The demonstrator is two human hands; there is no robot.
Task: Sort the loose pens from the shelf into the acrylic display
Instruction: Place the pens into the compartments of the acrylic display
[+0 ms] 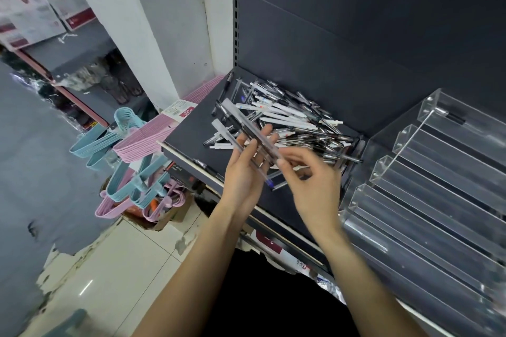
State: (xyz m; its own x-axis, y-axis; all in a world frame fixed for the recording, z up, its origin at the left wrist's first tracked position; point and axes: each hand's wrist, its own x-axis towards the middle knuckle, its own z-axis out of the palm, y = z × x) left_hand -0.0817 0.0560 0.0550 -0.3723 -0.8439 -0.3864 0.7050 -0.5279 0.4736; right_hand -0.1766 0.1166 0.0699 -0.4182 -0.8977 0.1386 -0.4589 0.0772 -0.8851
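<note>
A heap of loose black, clear and white pens (290, 120) lies on the dark shelf (191, 131). My left hand (243, 169) holds a small bundle of clear-barrelled pens (246, 134) above the shelf's front edge, their ends sticking out up-left and down-right. My right hand (312, 180) is just right of the bundle, fingers curled, its fingertips touching the lower part of the pens. The stepped acrylic display (427, 172) stands on the right of the shelf, and one dark pen (456, 118) lies in its top tier.
Pink and blue hangers (137, 142) hang and lie to the left of the shelf. A white pillar (164, 22) rises behind them. Boxes sit on the tiled floor (109, 268) below. The shelf's back panel (356, 22) is dark and bare.
</note>
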